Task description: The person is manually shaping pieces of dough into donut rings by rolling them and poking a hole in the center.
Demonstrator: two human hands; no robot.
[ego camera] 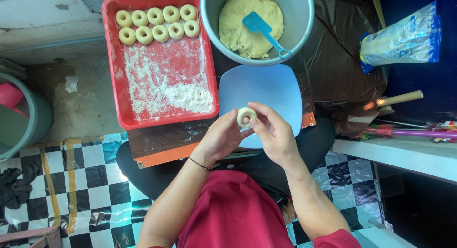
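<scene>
Both my hands meet over a pale blue plate. My left hand and my right hand together pinch a small ring of pale dough with a hole in its middle. A red tray dusted with flour lies to the left; several finished dough rings sit in two rows at its far end. A grey bowl beyond the plate holds a large lump of dough with a blue plastic scraper resting on it.
A plastic flour bag and a wooden rolling pin lie at the right on dark plastic sheeting. A grey bucket stands at the left. The floor has black-and-white checks.
</scene>
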